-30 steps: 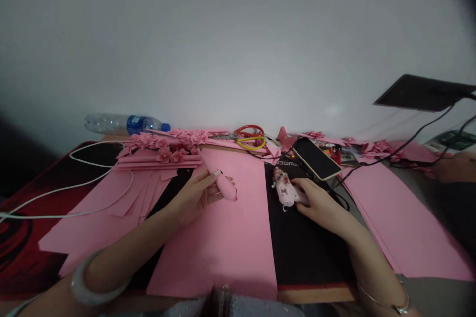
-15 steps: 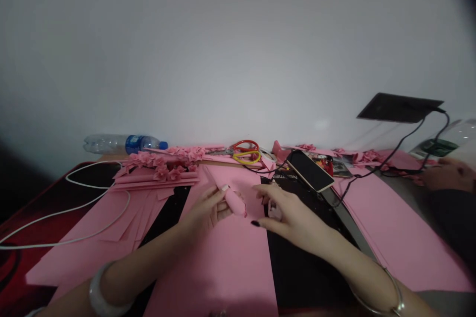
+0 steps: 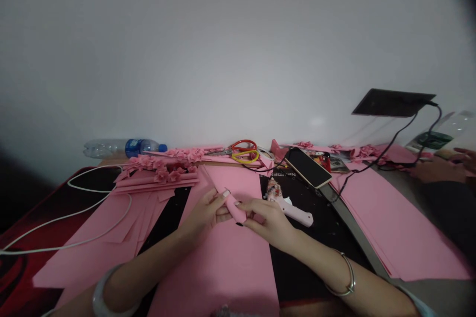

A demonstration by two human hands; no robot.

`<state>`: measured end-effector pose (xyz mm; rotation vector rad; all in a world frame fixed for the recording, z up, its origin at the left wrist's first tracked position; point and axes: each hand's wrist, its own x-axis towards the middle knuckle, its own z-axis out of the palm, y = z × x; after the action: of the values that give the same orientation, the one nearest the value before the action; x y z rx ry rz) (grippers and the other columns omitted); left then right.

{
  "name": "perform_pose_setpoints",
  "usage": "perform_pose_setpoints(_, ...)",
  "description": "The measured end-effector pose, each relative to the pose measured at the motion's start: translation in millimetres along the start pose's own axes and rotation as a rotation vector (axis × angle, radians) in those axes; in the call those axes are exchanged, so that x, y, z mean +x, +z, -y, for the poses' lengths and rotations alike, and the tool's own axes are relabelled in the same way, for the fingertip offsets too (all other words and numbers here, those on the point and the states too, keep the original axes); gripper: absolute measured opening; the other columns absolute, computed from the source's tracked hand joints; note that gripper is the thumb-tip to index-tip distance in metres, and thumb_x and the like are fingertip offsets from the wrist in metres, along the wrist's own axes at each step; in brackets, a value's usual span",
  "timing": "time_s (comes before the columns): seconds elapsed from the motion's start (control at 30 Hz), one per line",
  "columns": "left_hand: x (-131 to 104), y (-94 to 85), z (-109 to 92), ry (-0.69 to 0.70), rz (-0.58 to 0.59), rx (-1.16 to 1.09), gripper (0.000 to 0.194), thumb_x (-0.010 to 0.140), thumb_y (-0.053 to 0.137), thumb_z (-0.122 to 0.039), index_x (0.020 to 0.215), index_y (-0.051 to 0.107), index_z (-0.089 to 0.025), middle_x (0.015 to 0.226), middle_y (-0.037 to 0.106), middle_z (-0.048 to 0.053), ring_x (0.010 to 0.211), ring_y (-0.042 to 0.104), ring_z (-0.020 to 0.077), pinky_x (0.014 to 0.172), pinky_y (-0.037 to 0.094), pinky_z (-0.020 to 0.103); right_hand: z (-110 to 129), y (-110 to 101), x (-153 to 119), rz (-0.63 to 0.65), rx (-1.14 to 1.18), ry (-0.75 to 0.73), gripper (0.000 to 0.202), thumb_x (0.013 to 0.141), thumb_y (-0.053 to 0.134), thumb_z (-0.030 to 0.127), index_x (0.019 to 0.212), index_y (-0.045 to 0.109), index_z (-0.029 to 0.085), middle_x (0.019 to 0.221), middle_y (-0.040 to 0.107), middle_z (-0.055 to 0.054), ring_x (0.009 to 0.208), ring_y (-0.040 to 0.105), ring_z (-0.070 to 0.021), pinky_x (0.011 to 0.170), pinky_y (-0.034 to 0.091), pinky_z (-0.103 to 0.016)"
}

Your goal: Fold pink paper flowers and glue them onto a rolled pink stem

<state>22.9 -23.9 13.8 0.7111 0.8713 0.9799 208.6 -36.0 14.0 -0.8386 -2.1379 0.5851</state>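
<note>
A small rolled piece of pink paper point(image 3: 235, 208) is pinched between both hands above a long pink sheet point(image 3: 230, 262). On its left side, my left hand point(image 3: 204, 213) holds it with thumb and fingers. The thumb and fingers of my right hand point(image 3: 266, 218) are closed on its right end. Just beyond my right hand, a pale pink glue gun point(image 3: 297, 214) lies on the black mat point(image 3: 297, 257), its nozzle end coated with residue.
Pink paper flowers point(image 3: 159, 164), red and yellow scissors point(image 3: 245, 153), a phone point(image 3: 310, 168) and a plastic bottle point(image 3: 124, 148) lie along the wall. Pink sheets point(image 3: 397, 228) are at right, near another person's hand point(image 3: 439, 169). A white cable point(image 3: 67, 246) crosses the left side.
My right hand has moved left from the glue gun and closed on the pink paper, leaving the glue gun on the mat. My left hand keeps its hold.
</note>
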Motion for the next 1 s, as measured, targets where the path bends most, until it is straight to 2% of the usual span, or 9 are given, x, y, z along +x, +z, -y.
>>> perform_pose_setpoints(0.2,-0.3,-2.6,-2.0,-0.015,-0.039,0.030,0.032,0.069,0.075,-0.034,0.085,0.052,-0.017,0.081,0.072,0.006,0.074,0.071,0.0222,0.068,0.056,0.031,-3.3,3.9,-3.4,-0.013,0.002,-0.083,0.029,0.090,0.051,0.022,0.117,0.061,0.017,0.085,0.070,-0.008,0.071,0.065,-0.0164,0.064,0.054,-0.027)
perform_pose_setpoints(0.47,1.2,-4.7,0.5,-0.028,-0.091,-0.034,0.029,0.070,0.075,-0.027,0.087,0.054,-0.016,0.075,0.070,0.001,0.065,0.070,0.0155,0.060,0.056,0.023,2.0,-0.2,-5.0,0.026,-0.024,-0.101,0.041,0.088,0.045,0.011,0.127,0.054,0.017,0.110,0.068,-0.012,0.096,0.066,-0.0205,0.080,0.056,-0.033)
perform_pose_setpoints(0.73,0.9,-4.2,1.9,-0.021,-0.113,0.074,0.028,0.072,0.073,-0.031,0.086,0.055,-0.015,0.071,0.070,0.002,0.059,0.070,0.0162,0.050,0.054,0.020,4.0,2.8,-6.6,-0.077,0.015,-0.010,0.048,0.076,0.045,0.003,0.119,0.059,0.018,0.100,0.070,-0.010,0.084,0.067,-0.0204,0.075,0.055,-0.034)
perform_pose_setpoints(0.87,2.2,-6.7,2.8,-0.022,-0.100,0.028,0.022,0.076,0.069,-0.029,0.084,0.057,-0.014,0.069,0.072,0.004,0.059,0.070,0.0152,0.051,0.053,0.018,3.3,3.5,-7.6,-0.103,0.035,0.061,0.041,0.083,0.041,0.005,0.118,0.055,0.020,0.091,0.069,-0.007,0.072,0.065,-0.0165,0.067,0.053,-0.031)
perform_pose_setpoints(1.0,2.9,-8.0,2.4,-0.035,-0.101,-0.052,0.016,0.077,0.067,-0.025,0.081,0.057,-0.014,0.068,0.073,0.006,0.060,0.070,0.0147,0.053,0.053,0.018,4.9,6.1,-9.9,-0.087,0.185,0.125,0.036,0.091,0.033,0.009,0.122,0.044,0.021,0.085,0.065,-0.005,0.071,0.062,-0.0143,0.066,0.050,-0.029)
